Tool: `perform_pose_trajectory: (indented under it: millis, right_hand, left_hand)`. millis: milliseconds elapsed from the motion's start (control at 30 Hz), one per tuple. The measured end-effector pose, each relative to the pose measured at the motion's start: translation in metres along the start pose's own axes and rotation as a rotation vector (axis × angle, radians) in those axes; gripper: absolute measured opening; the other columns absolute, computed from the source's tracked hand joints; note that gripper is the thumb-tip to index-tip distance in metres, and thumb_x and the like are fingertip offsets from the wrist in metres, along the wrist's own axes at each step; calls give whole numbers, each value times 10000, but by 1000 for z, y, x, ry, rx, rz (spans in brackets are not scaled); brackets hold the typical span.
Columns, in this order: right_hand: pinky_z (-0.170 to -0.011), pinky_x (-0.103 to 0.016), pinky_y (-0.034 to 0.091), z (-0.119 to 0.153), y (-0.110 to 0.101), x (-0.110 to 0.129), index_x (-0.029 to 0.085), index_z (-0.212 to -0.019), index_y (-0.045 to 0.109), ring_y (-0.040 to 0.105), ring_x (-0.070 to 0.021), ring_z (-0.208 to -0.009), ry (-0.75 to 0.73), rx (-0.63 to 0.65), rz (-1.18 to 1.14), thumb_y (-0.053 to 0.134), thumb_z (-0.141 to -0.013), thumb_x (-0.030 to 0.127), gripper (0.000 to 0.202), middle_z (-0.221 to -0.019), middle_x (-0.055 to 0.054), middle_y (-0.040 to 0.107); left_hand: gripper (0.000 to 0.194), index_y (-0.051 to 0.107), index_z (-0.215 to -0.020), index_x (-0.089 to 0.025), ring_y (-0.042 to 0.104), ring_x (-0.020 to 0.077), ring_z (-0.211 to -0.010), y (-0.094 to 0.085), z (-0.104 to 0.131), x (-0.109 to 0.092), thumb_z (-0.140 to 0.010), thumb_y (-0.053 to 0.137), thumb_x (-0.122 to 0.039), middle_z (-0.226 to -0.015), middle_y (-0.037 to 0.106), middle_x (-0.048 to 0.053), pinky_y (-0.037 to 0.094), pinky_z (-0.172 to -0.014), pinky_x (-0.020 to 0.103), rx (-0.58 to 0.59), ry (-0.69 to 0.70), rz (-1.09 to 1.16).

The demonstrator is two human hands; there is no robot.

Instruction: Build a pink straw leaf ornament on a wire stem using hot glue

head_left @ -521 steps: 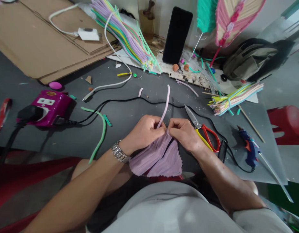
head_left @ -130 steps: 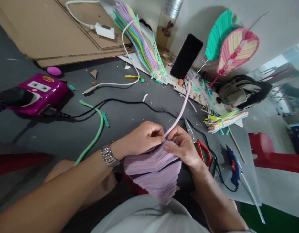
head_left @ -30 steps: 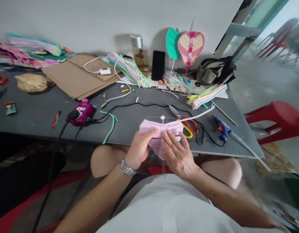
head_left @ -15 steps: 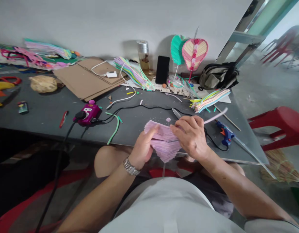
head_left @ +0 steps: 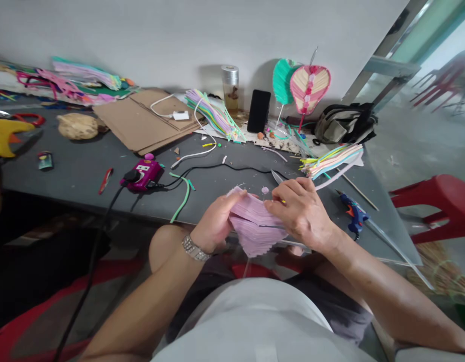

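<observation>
A lilac fan (head_left: 259,229), built of rows of fuzzy pipe cleaners with a zigzag lower edge, is tilted over the table's front edge. My left hand (head_left: 217,218) grips its left side, thumb on top. At its upper right edge, my right hand (head_left: 302,213) is closed with fingers curled in. A loose lilac pipe cleaner (head_left: 338,176) runs out from behind that hand to the right; the fingers hide its other end. A pointed metal blade (head_left: 276,176) shows just beyond the right knuckles; whether the hand touches it is hidden.
A blue glue gun (head_left: 353,213) with a long clear stick lies at right. Pipe cleaner bundles (head_left: 332,160) are behind it. Left are a purple power adapter (head_left: 144,175) with a black cord and cardboard (head_left: 137,120). Two finished fans (head_left: 310,89) and a phone (head_left: 259,111) stand by the wall.
The view has shifted slightly. The fan has tilted in my hands, its right side lower. The loose pipe cleaner's free end has swung outward, over the bundle at right.
</observation>
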State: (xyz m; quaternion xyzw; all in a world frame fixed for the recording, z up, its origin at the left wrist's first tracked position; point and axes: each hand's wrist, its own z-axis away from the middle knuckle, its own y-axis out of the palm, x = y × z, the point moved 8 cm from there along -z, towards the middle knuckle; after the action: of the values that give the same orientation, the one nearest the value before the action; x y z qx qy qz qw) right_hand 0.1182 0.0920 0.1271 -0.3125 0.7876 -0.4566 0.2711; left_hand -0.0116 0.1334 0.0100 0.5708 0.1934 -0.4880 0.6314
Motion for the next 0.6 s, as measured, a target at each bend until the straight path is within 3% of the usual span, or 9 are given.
perform_pose_trajectory:
  millis: [267, 600]
  right_hand:
    - [-877, -395, 310, -4, -4, -4, 224, -895, 707, 497, -206, -878, 18, -48, -42, 497, -984, 124, 249, -891, -43, 655]
    - [-894, -405, 336, -8, -5, -4, 221, -857, 710, 533, -207, -892, 11, -45, -121, 521, -966, 124, 239, -891, -41, 683]
  left_hand:
    - [261, 820, -839, -145, 704, 202, -713, 8, 4, -19, -796, 766, -397, -758, 779, 60, 521, -716, 286, -22, 59, -111]
    - [245, 810, -790, -142, 691, 192, -689, 9, 8, -23, -762, 795, -384, -750, 774, 59, 504, -691, 277, -82, 109, -102]
